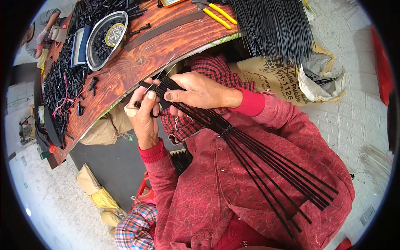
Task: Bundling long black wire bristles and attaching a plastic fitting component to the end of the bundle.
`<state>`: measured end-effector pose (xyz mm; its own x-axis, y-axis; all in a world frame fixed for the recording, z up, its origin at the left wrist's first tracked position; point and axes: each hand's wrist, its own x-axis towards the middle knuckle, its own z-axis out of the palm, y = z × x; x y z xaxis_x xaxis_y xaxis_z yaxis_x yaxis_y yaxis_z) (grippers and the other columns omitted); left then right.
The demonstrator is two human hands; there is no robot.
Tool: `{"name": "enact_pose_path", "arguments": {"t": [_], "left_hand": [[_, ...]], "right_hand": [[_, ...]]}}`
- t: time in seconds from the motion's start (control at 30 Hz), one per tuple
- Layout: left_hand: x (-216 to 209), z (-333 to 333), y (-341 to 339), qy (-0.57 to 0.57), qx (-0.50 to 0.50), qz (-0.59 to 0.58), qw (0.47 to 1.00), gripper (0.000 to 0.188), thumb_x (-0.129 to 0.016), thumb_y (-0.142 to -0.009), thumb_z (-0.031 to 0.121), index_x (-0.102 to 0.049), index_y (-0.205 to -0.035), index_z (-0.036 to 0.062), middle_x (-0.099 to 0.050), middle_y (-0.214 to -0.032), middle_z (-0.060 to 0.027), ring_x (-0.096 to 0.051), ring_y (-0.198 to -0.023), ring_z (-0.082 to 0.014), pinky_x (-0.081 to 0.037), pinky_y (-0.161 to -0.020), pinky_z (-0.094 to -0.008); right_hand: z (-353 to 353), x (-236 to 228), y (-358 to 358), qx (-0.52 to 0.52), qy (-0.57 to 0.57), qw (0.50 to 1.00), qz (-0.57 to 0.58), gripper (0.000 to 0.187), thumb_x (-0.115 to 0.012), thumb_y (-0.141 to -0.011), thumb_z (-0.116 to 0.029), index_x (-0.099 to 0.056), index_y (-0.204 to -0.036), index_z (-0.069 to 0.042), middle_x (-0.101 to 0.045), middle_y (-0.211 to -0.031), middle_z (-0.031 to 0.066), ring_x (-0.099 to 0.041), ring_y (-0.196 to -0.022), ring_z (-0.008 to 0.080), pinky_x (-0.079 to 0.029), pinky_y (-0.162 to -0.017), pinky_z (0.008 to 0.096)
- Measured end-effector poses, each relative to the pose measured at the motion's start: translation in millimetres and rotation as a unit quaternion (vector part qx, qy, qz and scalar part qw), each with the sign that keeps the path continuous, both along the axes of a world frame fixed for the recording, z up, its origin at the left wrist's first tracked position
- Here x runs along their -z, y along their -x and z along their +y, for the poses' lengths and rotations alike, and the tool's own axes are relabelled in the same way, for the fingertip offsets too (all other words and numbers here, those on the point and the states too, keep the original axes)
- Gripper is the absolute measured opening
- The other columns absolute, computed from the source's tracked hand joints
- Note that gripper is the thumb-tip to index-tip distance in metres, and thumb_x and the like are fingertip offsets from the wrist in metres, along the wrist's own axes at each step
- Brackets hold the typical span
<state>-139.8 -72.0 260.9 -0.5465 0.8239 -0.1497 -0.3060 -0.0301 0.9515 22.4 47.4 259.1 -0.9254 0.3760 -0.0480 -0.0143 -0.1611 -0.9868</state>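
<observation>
Both hands are together in front of my chest, at the near edge of the table. My left hand [146, 110] is closed, its thumb and fingers pinching a small black fitting [149, 86] at the upper end of a bundle of thin black rods [214, 121]. A thin silvery wire [167, 64] sticks up beside that fitting. My right hand [198, 89] is closed around the rods just below, thumb pointing toward the left hand. Past a dark band [226, 131], the rods fan out across my red jacket to the lower right. The fingers hide how the wire sits.
On the wooden table [166, 41] lie a metal tray [92, 62] of black parts, a small yellow-rimmed dish [114, 34], heaped black fittings [58, 98] and yellow-handled pliers [218, 16]. Many black rods [273, 29] hang over the right edge above a printed sack [275, 79]. Another person [43, 31] is far left.
</observation>
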Motion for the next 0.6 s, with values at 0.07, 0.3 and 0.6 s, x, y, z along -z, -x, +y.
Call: {"name": "enact_pose_path", "arguments": {"t": [0.07,0.3,0.6], "left_hand": [[-2,0,0,0.004,-0.009,0.004,1.0,0.037,-0.073,-0.089,0.006,-0.066,-0.122,-0.0093,-0.073,-0.095,-0.0119,-0.047,-0.058,-0.0047,-0.034,-0.049,-0.0194],[1,3,-5,-0.004,-0.025,0.013,1.0,0.039,-0.073,-0.09,0.006,-0.065,-0.124,-0.01,-0.073,-0.097,-0.0114,-0.046,-0.058,-0.0036,-0.033,-0.05,-0.019],[5,-3,-1,-0.053,0.014,-0.006,0.998,0.038,-0.072,-0.09,0.007,-0.064,-0.123,-0.0091,-0.068,-0.086,-0.0042,-0.044,-0.057,-0.0025,-0.032,-0.05,-0.0187]], "right_hand": [[0,-1,0,-0.001,-0.009,1.0,0.015,0.022,-0.053,-0.104,-0.018,-0.057,-0.099,0.003,-0.073,-0.078,0.0104,-0.071,-0.068,0.0154,-0.055,-0.059,0.0302],[4,-10,-2,-0.018,-0.054,0.998,0.006,0.022,-0.051,-0.105,-0.019,-0.058,-0.104,0.003,-0.072,-0.076,0.01,-0.071,-0.066,0.0165,-0.056,-0.058,0.0313],[3,-7,-4,-0.08,0.121,0.989,-0.042,0.036,-0.053,-0.107,-0.034,-0.059,-0.108,0.002,-0.073,-0.081,0.0129,-0.072,-0.067,0.018,-0.057,-0.059,0.0296]]}}
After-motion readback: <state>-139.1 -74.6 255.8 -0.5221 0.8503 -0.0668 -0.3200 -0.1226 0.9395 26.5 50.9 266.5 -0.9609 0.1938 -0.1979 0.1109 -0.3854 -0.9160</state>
